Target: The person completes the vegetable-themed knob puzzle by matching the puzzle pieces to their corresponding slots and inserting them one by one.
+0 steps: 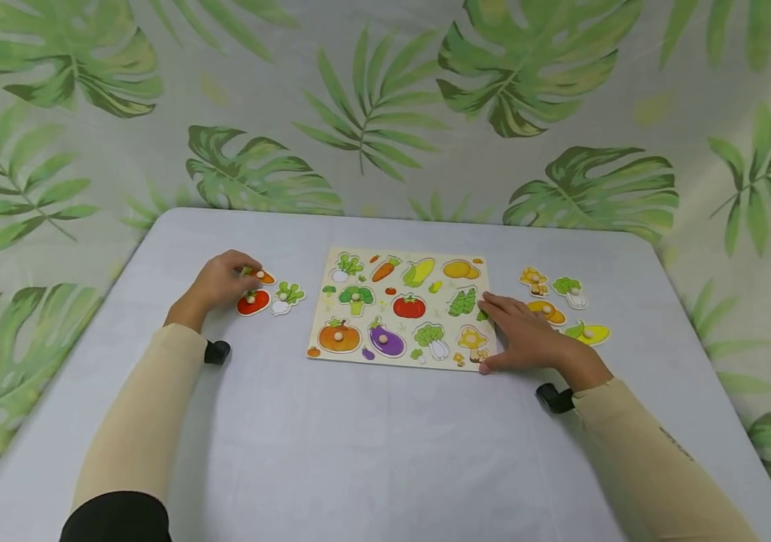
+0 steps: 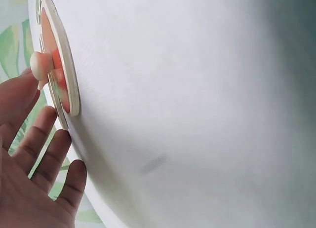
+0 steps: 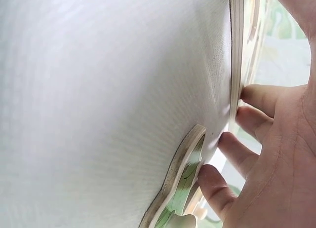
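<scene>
My left hand reaches over the loose carrot piece, fingertips right at its knob. Just below lies the tomato piece; the left wrist view shows its red face and round knob beside the thumb, the other fingers fairly straight. A radish piece lies to the right. At the right edge of the vegetable puzzle board, my right hand rests with spread fingers, thumb at the near corner. Pumpkin and eggplant pieces with knobs sit in the board.
Right of the board lie loose mushroom, bok choy, potato and corn pieces, close by the right hand. The white-covered table ends at a leaf-patterned cloth behind.
</scene>
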{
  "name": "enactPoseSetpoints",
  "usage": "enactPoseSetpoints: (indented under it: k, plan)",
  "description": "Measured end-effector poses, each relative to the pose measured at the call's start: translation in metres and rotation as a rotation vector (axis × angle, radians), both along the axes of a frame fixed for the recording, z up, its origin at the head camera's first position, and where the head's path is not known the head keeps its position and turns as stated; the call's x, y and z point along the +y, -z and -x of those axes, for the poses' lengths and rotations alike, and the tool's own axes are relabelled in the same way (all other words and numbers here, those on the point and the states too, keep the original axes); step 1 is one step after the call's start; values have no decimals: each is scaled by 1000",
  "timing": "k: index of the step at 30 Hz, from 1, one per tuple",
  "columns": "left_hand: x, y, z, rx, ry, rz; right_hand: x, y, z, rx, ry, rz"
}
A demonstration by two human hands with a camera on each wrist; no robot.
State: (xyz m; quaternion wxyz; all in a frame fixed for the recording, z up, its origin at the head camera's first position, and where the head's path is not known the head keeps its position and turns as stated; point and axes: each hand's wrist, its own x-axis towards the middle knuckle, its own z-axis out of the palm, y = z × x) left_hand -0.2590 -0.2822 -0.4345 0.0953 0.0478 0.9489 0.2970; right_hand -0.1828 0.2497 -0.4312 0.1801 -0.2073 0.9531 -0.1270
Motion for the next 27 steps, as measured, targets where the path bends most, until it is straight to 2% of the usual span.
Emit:
enactPoseSetpoints:
  k: [5, 15, 20, 27]
  plan:
    - [3, 0, 3, -41, 10, 3, 0, 0, -1, -4, 3, -7]
    - [3, -3, 6, -128, -60, -39, -1, 2, -1, -2, 5, -20]
    - [3, -2, 7, -116, -75, -61, -2, 0, -1, -6, 10, -9]
    - [7, -3, 7, -121, -70, -21, 0, 1, 1, -2, 6, -16]
